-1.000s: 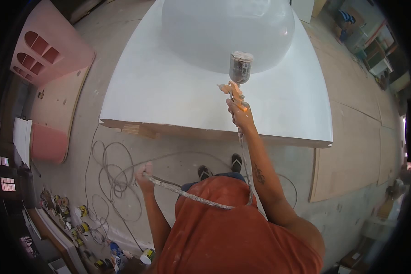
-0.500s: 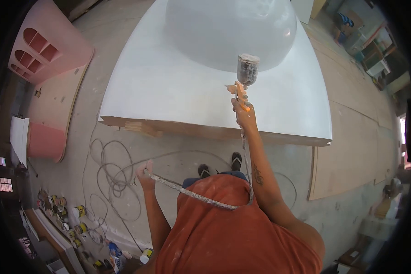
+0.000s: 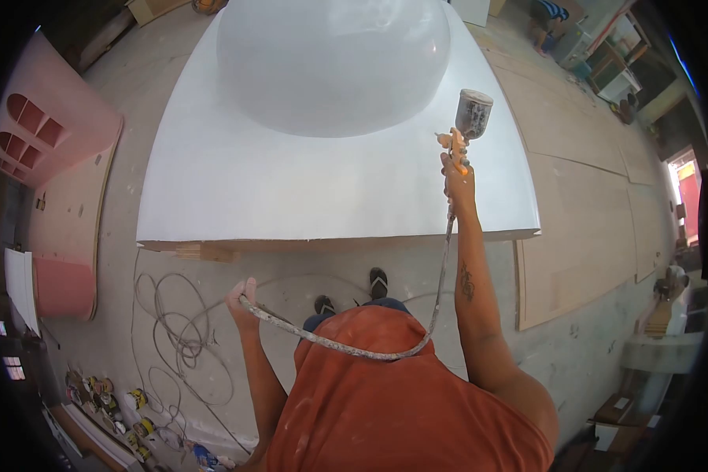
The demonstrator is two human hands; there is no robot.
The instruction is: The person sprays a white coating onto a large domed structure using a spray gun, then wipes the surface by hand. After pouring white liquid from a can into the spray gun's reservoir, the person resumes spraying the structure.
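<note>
The white platform (image 3: 330,208) served as the landmark. Nearest the camera, short of its front edge, stood the person in a rust-red shirt (image 3: 401,401). A paint-crusted hose (image 3: 354,348) sagged across the shirt front, its slack apparently kept there to stay off the white surface.

The left hand (image 3: 244,303), left of the shirt and short of the platform, was closed round the hose, presumably to carry its weight and leave the other arm free. Dark sandals (image 3: 378,282) stood on the floor just short of the edge.

Left of these, the floor bore loose coils of thin grey line (image 3: 182,338); whether they joined the hose could not be traced. Wooden blocks (image 3: 203,252) sat beneath the platform's front left, probably as packing to raise it.

The right hand (image 3: 459,182), arm extended over the platform's right part, was wrapped round the handle of an orange spray gun (image 3: 453,149); finger position on the trigger was too small to tell. The gun was held apart from the platform, apparently to spare its surface. Its stained cup (image 3: 473,115) was mounted beyond the hand, presumably to feed the gun.

Farther back, a glossy dome (image 3: 334,71) rose from the platform, left of the gun.
</note>
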